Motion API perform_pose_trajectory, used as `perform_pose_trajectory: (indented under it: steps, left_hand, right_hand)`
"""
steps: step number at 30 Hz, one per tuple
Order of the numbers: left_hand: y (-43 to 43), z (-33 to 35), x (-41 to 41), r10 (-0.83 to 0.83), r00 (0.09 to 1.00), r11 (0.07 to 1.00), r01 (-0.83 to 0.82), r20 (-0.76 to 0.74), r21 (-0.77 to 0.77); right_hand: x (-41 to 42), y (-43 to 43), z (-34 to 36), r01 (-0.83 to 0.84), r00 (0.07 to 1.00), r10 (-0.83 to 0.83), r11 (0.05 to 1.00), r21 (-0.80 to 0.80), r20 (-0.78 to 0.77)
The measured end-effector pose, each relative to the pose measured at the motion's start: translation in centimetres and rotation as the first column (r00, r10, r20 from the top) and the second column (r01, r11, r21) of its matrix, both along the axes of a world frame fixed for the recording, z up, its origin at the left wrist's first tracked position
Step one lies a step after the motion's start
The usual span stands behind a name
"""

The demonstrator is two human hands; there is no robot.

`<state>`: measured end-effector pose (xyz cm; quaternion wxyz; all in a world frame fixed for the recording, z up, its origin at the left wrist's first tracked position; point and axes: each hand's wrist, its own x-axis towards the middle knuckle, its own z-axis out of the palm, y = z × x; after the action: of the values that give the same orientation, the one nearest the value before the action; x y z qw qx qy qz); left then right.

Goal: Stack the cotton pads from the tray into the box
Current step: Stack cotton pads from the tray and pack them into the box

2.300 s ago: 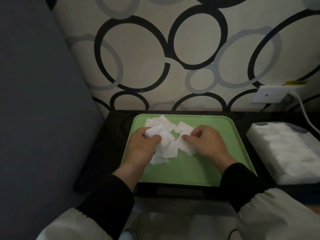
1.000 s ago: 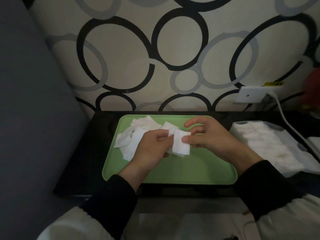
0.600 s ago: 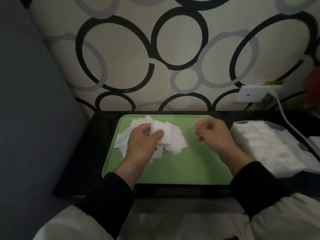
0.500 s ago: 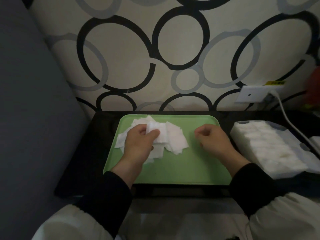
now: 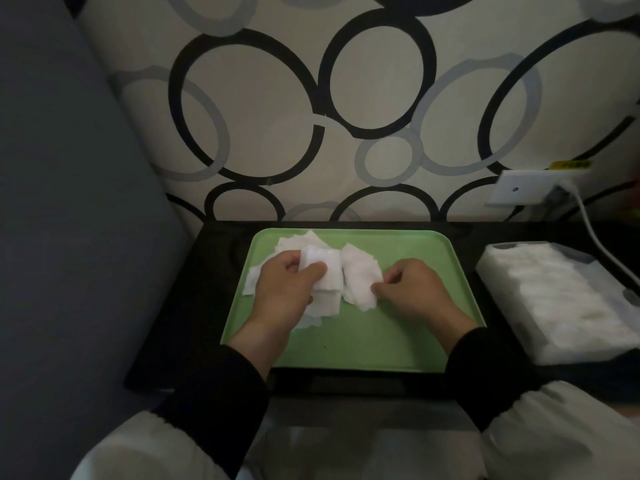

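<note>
The left hand (image 5: 284,296) hovers over the green tray (image 5: 363,344), its thumb and curled fingers (image 5: 313,271) holding a small stack of cotton pads (image 5: 325,271). More loose pads (image 5: 360,282) lie scattered on the tray's far half. The right hand (image 5: 412,289) has curled fingers at one pad's edge; whether they grip it cannot be told. The box (image 5: 554,306), already lined with white pads, sits on the black table (image 5: 173,323) just right of the tray.
</note>
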<state>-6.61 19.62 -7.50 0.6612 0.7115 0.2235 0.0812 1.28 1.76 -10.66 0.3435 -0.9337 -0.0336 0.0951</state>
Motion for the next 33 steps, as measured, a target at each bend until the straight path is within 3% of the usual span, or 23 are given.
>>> perform_pose_trajectory:
  steps: [3,5,7,9,11,13,16,20,25,33]
  left_hand:
    - [0.4,-0.2,0.1,0.008,1.000,1.000,-0.008,-0.015,0.011]
    - [0.5,-0.3,0.1,-0.003,1.000,1.000,0.004,-0.031,0.012]
    - [0.4,-0.4,0.0,-0.038,0.998,0.999,0.039,-0.042,0.012]
    - [0.2,-0.5,0.0,-0.088,0.995,0.996,0.089,-0.045,0.013]
    - [-0.2,-0.5,-0.1,-0.150,0.987,0.988,0.151,-0.050,0.020]
    - [-0.7,-0.3,-0.2,-0.202,0.978,0.979,0.203,-0.049,0.012]
    - [-1.4,0.0,-0.3,-0.238,0.971,0.971,0.238,-0.025,-0.017]
    - [-1.8,0.0,-0.2,-0.216,0.976,0.971,0.214,-0.004,-0.104]
    - [-2.0,-0.1,0.1,-0.156,0.987,0.971,0.158,0.021,-0.181]
    - [-2.0,0.2,0.6,-0.126,0.992,0.965,0.119,-0.016,-0.233]
  right_hand:
    - [0.4,-0.5,0.9,0.047,0.998,-0.030,0.948,0.313,-0.057]
    - [0.6,-1.1,1.9,0.066,0.993,-0.004,0.836,0.544,-0.115]
    - [0.5,-1.7,2.9,0.070,0.978,0.101,0.666,0.743,-0.183]
    - [0.0,-1.9,3.7,0.063,0.937,0.263,0.518,0.853,-0.229]
    - [-0.6,-1.7,4.2,0.011,0.889,0.398,0.477,0.879,-0.227]
    - [-0.9,-1.2,4.1,-0.039,0.869,0.448,0.488,0.872,-0.211]
    - [-1.0,-0.4,3.9,-0.050,0.916,0.357,0.557,0.829,-0.185]
    - [-1.1,0.0,3.4,-0.030,0.951,0.255,0.641,0.767,-0.176]
    - [-1.1,0.4,3.3,-0.036,0.976,0.185,0.665,0.746,-0.117]
    - [-1.3,1.7,2.3,-0.097,0.995,0.074,0.793,0.601,0.064]
